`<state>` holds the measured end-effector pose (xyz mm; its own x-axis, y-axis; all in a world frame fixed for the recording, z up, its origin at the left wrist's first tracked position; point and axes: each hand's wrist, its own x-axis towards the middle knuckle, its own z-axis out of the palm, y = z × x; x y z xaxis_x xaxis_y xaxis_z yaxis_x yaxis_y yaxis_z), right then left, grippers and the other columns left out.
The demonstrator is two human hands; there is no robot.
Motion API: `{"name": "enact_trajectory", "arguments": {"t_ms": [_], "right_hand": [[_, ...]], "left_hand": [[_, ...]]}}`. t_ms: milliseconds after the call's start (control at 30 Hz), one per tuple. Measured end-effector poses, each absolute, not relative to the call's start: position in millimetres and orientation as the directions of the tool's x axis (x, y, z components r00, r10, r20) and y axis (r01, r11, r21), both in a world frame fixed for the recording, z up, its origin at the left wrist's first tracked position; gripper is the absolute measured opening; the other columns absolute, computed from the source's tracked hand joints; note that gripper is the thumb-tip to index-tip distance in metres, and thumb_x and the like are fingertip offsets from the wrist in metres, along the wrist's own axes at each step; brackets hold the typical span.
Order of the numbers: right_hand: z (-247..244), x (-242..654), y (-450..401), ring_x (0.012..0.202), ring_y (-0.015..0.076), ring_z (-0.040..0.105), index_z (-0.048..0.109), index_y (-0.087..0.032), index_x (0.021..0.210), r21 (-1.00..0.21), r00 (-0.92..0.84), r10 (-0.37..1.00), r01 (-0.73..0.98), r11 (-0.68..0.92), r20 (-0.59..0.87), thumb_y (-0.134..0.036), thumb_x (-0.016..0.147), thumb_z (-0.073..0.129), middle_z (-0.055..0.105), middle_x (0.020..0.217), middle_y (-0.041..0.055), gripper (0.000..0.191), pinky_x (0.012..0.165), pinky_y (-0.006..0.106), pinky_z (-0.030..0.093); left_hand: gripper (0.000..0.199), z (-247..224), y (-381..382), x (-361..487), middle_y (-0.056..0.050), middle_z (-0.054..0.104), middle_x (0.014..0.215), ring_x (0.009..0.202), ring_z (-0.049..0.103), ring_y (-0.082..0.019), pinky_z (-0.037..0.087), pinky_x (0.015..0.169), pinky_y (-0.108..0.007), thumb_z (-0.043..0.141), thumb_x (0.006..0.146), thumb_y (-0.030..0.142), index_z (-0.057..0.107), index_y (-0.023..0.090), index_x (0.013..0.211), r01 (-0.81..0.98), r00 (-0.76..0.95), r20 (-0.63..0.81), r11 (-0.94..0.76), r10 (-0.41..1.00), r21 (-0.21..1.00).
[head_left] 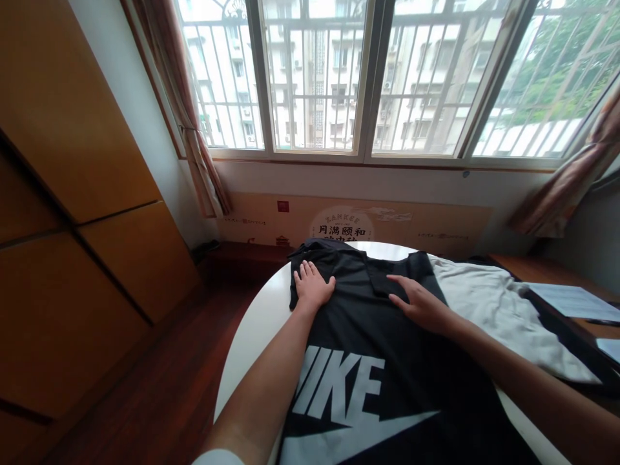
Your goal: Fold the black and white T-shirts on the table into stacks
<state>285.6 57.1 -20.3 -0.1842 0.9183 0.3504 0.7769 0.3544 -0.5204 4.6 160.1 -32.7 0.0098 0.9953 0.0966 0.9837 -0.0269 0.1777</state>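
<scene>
A black T-shirt (358,329) with a large grey "NIKE" print and swoosh lies spread over a round white table. My left hand (313,285) rests flat on the shirt's far left part, fingers spread. Over the far right part is my right hand (420,305), its thumb and index finger stretched out and apart, the other fingers mostly hidden. It is at a folded-over flap of the black cloth; whether it touches the cloth I cannot tell. Neither hand holds anything that I can see.
The white table's rim (242,342) shows at the left. Crumpled white cloth (498,316) lies to the right of the shirt. Beyond it are papers (574,301) on a brown surface. A printed board (261,219) stands below the barred window; wooden cabinets (72,310) line the left.
</scene>
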Motion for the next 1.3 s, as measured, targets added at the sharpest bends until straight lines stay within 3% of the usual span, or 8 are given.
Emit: {"name": "enact_trajectory", "arguments": {"t_ms": [167, 333, 467, 633, 933, 1067, 1167, 1300], "right_hand": [[-38, 292, -67, 0.109, 0.0308, 0.074, 0.066, -0.024, 0.133, -0.234, -0.241, 0.877, 0.904, 0.359, 0.415, -0.045, 0.106, 0.052, 0.075, 0.119, 0.0118, 0.037, 0.097, 0.048, 0.061], [-60, 292, -122, 0.091, 0.0293, 0.082, 0.058, -0.019, 0.144, -0.171, -0.188, 0.913, 0.949, 0.264, 0.363, -0.049, 0.105, 0.054, 0.081, 0.116, 0.0108, 0.050, 0.073, 0.038, 0.066], [-65, 284, -118, 0.075, 0.0296, 0.081, 0.056, -0.013, 0.149, -0.150, -0.168, 0.947, 0.965, 0.215, 0.274, -0.031, 0.106, 0.039, 0.083, 0.098, 0.0098, 0.049, 0.063, 0.039, 0.063], [-55, 285, -116, 0.093, 0.0291, 0.082, 0.053, -0.020, 0.153, -0.290, -0.190, 0.963, 0.926, 0.240, 0.192, -0.027, 0.106, 0.034, 0.081, 0.119, 0.0093, 0.051, 0.076, 0.038, 0.063], [-27, 283, -120, 0.114, 0.0280, 0.076, 0.062, -0.025, 0.142, -0.575, -0.118, 0.987, 0.803, 0.158, 0.107, -0.039, 0.108, 0.036, 0.078, 0.126, 0.0087, 0.045, 0.093, 0.038, 0.056], [-23, 276, -121, 0.088, 0.0243, 0.076, 0.068, -0.024, 0.130, -0.631, -0.112, 0.988, 0.761, 0.152, 0.103, -0.043, 0.107, 0.040, 0.079, 0.100, 0.0052, 0.041, 0.080, 0.034, 0.054], [-25, 273, -121, 0.064, 0.0203, 0.064, 0.069, -0.023, 0.122, -0.643, -0.087, 0.993, 0.756, 0.121, 0.084, -0.048, 0.106, 0.042, 0.071, 0.077, 0.0006, 0.040, 0.064, 0.031, 0.047], [-23, 265, -123, 0.063, 0.0185, 0.060, 0.070, -0.024, 0.118, -0.648, -0.129, 0.988, 0.746, 0.151, 0.083, -0.046, 0.106, 0.045, 0.066, 0.074, -0.0008, 0.036, 0.062, 0.030, 0.043]], "left_hand": [[0.095, -34, 163, 6, -0.025, 0.014, 0.177, 0.166, 0.013, -0.036, 0.011, 0.133, -0.053, 0.037, 0.099, 0.062, 0.020, -0.001, 0.169, 0.984, -0.001, 0.088, -0.015, 0.996, 0.179], [0.096, -33, 164, 7, -0.026, 0.014, 0.176, 0.166, 0.013, -0.037, 0.012, 0.133, -0.054, 0.038, 0.100, 0.062, 0.019, -0.003, 0.168, 0.985, 0.005, 0.088, -0.020, 0.996, 0.174], [0.097, -31, 163, 7, -0.026, 0.013, 0.177, 0.165, 0.014, -0.036, 0.012, 0.133, -0.054, 0.036, 0.101, 0.062, 0.018, -0.005, 0.168, 0.986, 0.015, 0.079, -0.028, 0.997, 0.167], [0.096, -30, 164, 7, -0.025, 0.013, 0.177, 0.165, 0.014, -0.036, 0.012, 0.133, -0.054, 0.035, 0.101, 0.062, 0.018, -0.004, 0.168, 0.988, 0.013, 0.082, -0.026, 0.997, 0.154], [0.096, -30, 166, 8, -0.026, 0.015, 0.176, 0.165, 0.014, -0.037, 0.014, 0.133, -0.053, 0.036, 0.100, 0.062, 0.019, -0.003, 0.168, 0.988, 0.009, 0.096, -0.024, 0.995, 0.156], [0.096, -30, 164, 9, -0.026, 0.015, 0.176, 0.165, 0.014, -0.038, 0.014, 0.133, -0.053, 0.037, 0.100, 0.063, 0.020, -0.004, 0.168, 0.987, 0.012, 0.092, -0.026, 0.996, 0.158], [0.096, -29, 162, 9, -0.026, 0.014, 0.176, 0.165, 0.014, -0.038, 0.012, 0.133, -0.054, 0.037, 0.100, 0.062, 0.020, -0.004, 0.168, 0.986, 0.021, 0.094, -0.036, 0.995, 0.162], [0.091, -24, 154, 11, -0.029, 0.016, 0.175, 0.164, 0.016, -0.039, 0.010, 0.133, -0.055, 0.045, 0.100, 0.056, 0.026, -0.005, 0.165, 0.988, 0.025, 0.149, -0.047, 0.988, 0.145]]}}
